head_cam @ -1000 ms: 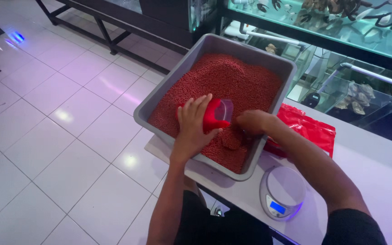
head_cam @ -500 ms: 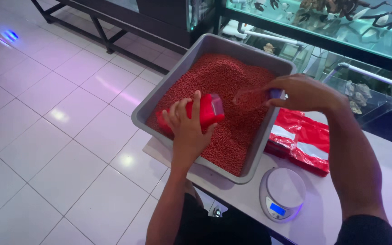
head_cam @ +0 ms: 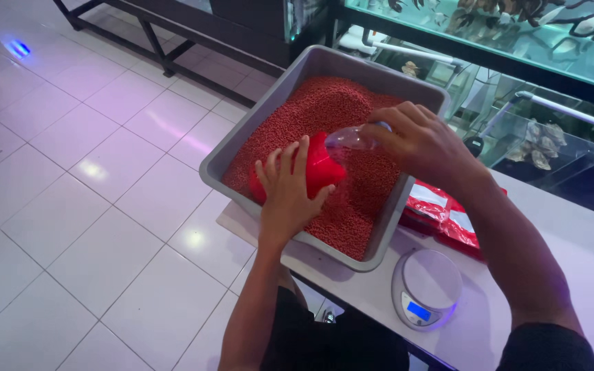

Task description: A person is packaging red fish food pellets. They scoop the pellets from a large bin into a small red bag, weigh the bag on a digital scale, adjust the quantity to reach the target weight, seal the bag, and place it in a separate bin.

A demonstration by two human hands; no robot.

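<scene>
Your left hand (head_cam: 287,196) gripped the red scoop (head_cam: 311,172); at its two o'clock, mouth-to-mouth, your right hand (head_cam: 421,144) held what looked like a clear bottle (head_cam: 350,137).

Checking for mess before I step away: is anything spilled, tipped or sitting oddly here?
No spill shows: the red pellets all lie inside the grey tray. One oddity: the tray juts past the counter edge over the floor. The left hand grips a red scoop; the right hand holds a clear bottle.
</scene>
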